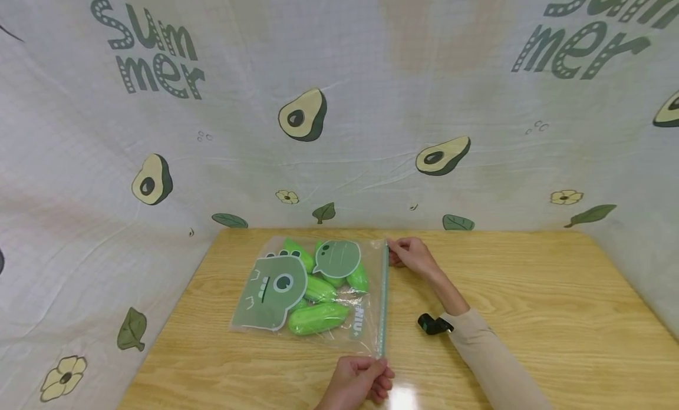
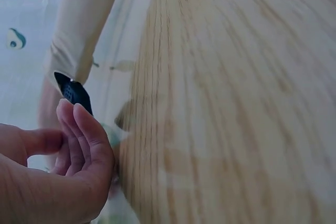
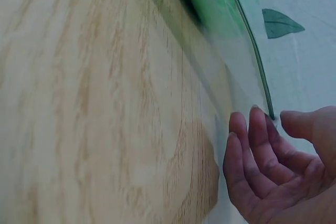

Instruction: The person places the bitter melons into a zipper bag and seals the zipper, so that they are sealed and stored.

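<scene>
A clear zip bag (image 1: 371, 292) printed with a green cartoon monster lies on the table, its green zip edge to the right. Several bright green, elongated vegetables (image 1: 318, 318) are inside; their exact kind is hard to tell through the print. My right hand (image 1: 411, 255) pinches the far end of the zip edge between thumb and fingertip; in the right wrist view, this hand (image 3: 278, 166) has its other fingers loosely bent. At the near end, my left hand (image 1: 361, 379) pinches the bag's corner. The left wrist view shows that hand (image 2: 68, 166) with curved fingers, the bag mostly hidden.
The wooden table (image 1: 530, 292) extends to the right of the bag. A cloth (image 1: 371, 180) printed with avocados and leaves hangs behind and at the sides. A black wrist device (image 1: 434, 324) sticks out from the right sleeve (image 1: 493, 357).
</scene>
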A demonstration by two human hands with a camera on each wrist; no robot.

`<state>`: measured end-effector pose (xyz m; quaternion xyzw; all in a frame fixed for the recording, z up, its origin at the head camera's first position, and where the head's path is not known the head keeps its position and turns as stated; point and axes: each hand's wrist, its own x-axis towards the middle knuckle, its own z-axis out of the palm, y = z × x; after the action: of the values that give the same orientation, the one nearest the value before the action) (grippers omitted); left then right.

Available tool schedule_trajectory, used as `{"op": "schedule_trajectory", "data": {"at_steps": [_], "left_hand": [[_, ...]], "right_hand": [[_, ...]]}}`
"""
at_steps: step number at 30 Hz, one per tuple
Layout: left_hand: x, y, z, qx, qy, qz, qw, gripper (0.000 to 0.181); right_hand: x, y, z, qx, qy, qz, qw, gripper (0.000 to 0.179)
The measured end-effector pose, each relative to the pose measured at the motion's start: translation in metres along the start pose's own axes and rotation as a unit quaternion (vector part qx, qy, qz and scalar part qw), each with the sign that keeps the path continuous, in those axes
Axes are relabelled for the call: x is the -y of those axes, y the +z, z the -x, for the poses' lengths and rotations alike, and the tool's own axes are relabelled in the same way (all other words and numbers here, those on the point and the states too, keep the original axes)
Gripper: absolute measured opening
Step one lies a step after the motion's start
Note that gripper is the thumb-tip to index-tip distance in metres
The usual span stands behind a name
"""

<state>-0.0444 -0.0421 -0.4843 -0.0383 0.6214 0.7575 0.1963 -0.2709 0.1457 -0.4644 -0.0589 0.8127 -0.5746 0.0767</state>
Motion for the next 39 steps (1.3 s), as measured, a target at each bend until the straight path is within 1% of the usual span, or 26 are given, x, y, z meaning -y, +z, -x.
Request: {"op": "schedule_trajectory", "data": {"at_steps": [11,19,21,25,28,35,39], "left_hand": [[-0.007,-0.001,0.001,0.001,0.018,-0.021,0.9996,0.031],[-0.014,-0.005,-0.001,-0.004,0.042,-0.048,0.998,0.031],[-0.015,-0.006,-0.002,-0.004,0.049,-0.054,0.9973,0.032],[-0.019,-0.008,-0.001,-0.008,0.047,-0.061,0.997,0.032],[-0.024,-0.009,0.0,-0.005,0.045,-0.063,0.997,0.031],[-0.033,-0.011,0.001,0.005,0.054,-0.065,0.9964,0.031],[-0.037,-0.014,0.0,0.007,0.057,-0.077,0.9954,0.032]], "right_hand": [[0.0,-0.002,0.013,0.004,-0.014,0.019,0.9997,0.029],[0.002,-0.005,0.026,0.009,-0.046,0.049,0.9977,0.027],[0.002,-0.006,0.029,0.008,-0.049,0.052,0.9974,0.027],[0.003,-0.007,0.034,0.008,-0.049,0.054,0.9973,0.028],[0.004,-0.008,0.038,0.005,-0.054,0.065,0.9964,0.028],[0.002,-0.008,0.047,0.003,-0.057,0.09,0.9943,0.027],[0.004,-0.008,0.052,-0.002,-0.065,0.102,0.9926,0.025]]}}
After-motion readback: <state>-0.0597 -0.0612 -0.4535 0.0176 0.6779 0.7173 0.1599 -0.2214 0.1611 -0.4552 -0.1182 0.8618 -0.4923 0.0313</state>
